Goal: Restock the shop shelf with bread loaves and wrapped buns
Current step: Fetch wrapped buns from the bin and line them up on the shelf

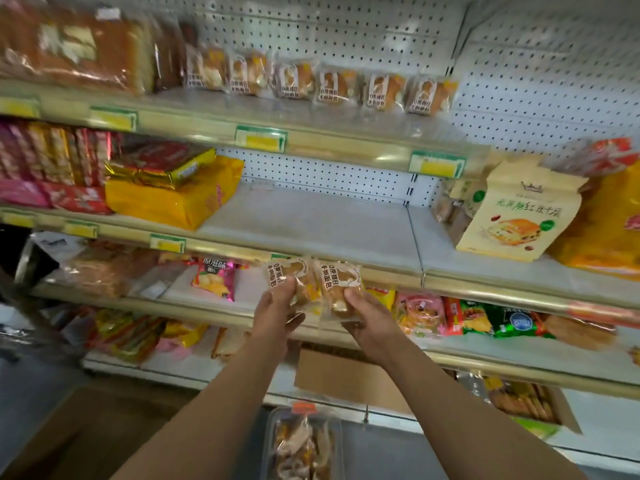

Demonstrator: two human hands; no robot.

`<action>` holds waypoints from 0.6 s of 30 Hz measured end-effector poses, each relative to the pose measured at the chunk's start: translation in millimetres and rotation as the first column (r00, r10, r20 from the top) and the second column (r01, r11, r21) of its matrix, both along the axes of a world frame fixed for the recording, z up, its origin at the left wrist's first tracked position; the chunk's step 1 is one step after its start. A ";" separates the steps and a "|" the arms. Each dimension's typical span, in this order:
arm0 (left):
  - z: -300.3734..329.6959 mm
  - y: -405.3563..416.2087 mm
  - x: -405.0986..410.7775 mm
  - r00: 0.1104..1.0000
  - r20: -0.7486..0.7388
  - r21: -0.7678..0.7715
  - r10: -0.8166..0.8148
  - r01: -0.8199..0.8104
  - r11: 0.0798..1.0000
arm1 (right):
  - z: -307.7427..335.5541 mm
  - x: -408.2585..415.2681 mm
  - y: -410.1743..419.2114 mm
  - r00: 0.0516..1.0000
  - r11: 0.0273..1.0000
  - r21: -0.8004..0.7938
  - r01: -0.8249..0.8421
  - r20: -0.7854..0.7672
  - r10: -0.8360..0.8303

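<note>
Tray (273, 441): sitting nearest, holding wrapped buns
Left hand (277, 306): gripping left bun (287, 273)
Right hand (369, 315): gripping right bun (341, 285)
Shelf (311, 220): lying just beyond, far side

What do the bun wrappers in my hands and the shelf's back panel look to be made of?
Bun wrappers: thin glossy plastic film, probably; the bread shows through it and it crinkles under the right hand and left hand. Back panel: white-painted perforated sheet, likely metal; regular holes, matte look.

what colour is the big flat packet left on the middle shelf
Yellow packet, with a gold and red one stacked on it; head view.
</note>
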State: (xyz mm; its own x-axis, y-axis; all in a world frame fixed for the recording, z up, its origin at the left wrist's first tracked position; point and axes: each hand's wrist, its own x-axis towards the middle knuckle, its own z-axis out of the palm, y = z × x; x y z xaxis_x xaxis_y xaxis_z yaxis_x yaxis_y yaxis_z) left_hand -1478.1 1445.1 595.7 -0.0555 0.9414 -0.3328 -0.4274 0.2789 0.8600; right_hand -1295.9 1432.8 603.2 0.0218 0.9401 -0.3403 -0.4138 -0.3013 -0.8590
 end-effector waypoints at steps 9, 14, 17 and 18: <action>103.5 28.6 -6.1 0.999 0.002 0.099 0.052 -0.052 0.994 | 101.2 13.3 23.1 0.997 0.984 0.177 -0.017 0.082 0.002; 139.5 41.5 -9.1 0.999 0.014 0.159 0.033 -0.035 0.987 | 146.5 19.0 39.3 0.998 0.968 0.249 0.035 0.046 -0.048; 157.6 43.7 -10.0 0.998 0.058 0.205 0.034 -0.045 0.978 | 171.0 19.3 46.5 0.999 0.956 0.292 0.037 0.003 -0.039; 163.8 43.3 -9.1 0.997 0.071 0.228 0.035 -0.050 0.972 | 177.1 19.3 49.0 0.999 0.951 0.304 0.051 -0.008 -0.052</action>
State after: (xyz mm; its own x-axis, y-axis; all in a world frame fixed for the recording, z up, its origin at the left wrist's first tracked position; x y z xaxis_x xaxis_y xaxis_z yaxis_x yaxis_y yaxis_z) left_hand -1487.2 1488.4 759.4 -0.0821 0.9902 -0.1126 -0.4929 0.0579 0.8682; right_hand -1276.6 1481.8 780.3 0.0730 0.9966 -0.0384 -0.4216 -0.0041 -0.9068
